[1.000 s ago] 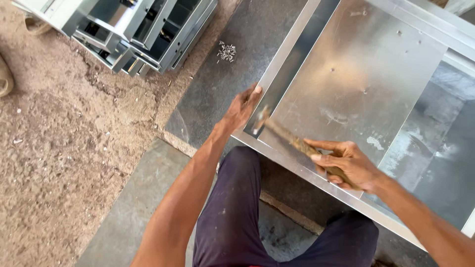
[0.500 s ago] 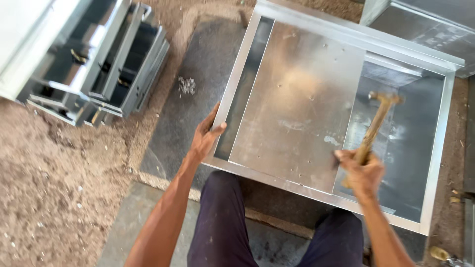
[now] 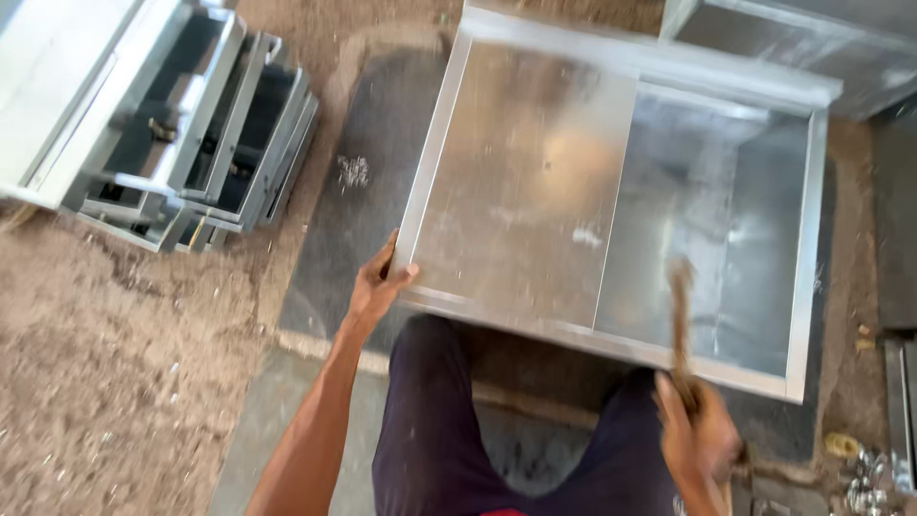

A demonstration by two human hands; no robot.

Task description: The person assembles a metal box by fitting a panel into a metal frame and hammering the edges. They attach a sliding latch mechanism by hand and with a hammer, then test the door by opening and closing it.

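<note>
Outdoor dirt ground, dark stone slab (image 3: 334, 258) under a shallow galvanised sheet-metal tray (image 3: 535, 201); shiny, folded rims, one inner divider. Tray sits on slab just ahead of the knees. Stack of metal frames (image 3: 181, 143) lies on dirt, well left of tray. Left hand (image 3: 375, 287) grips tray's near-left corner. Right hand (image 3: 697, 435) clenched on wooden hammer handle (image 3: 681, 325), blurred, over tray's near rim.
</note>
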